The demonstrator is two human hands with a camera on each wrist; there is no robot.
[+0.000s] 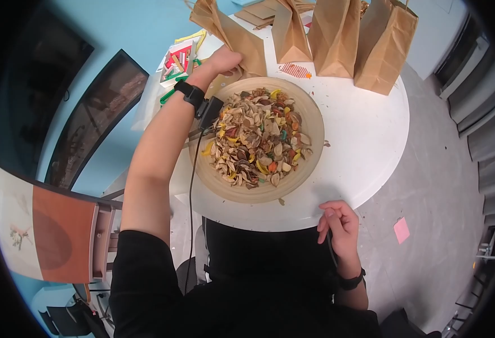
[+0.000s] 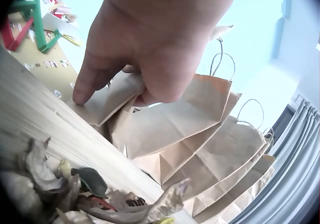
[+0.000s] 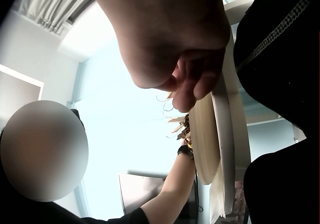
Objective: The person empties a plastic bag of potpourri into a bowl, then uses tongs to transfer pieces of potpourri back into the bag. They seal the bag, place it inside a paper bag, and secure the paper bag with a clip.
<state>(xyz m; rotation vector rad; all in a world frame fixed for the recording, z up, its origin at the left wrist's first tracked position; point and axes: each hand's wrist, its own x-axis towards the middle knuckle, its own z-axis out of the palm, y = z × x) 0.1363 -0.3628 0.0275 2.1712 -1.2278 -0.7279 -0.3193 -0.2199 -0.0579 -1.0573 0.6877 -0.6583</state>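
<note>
My left hand (image 1: 225, 61) reaches past the far left rim of a round wooden tray (image 1: 317, 121) and grips the lower part of a brown paper bag (image 1: 239, 45). In the left wrist view, thumb and fingers of the left hand (image 2: 150, 49) pinch a fold of the paper bag (image 2: 117, 96). The tray bears a heap of mixed dried plant pieces (image 1: 259, 135), mostly tan slices with yellow, orange and green bits. My right hand (image 1: 342, 225) hangs at the near table edge, fingers loosely curled and holding nothing.
Three more brown paper bags (image 1: 335, 42) stand along the far side of the white table (image 1: 366, 146), with flat folded bags (image 1: 259, 12) behind them. A box of small colourful items (image 1: 179, 61) sits at the far left. A black cable (image 1: 192, 186) runs from my left wrist.
</note>
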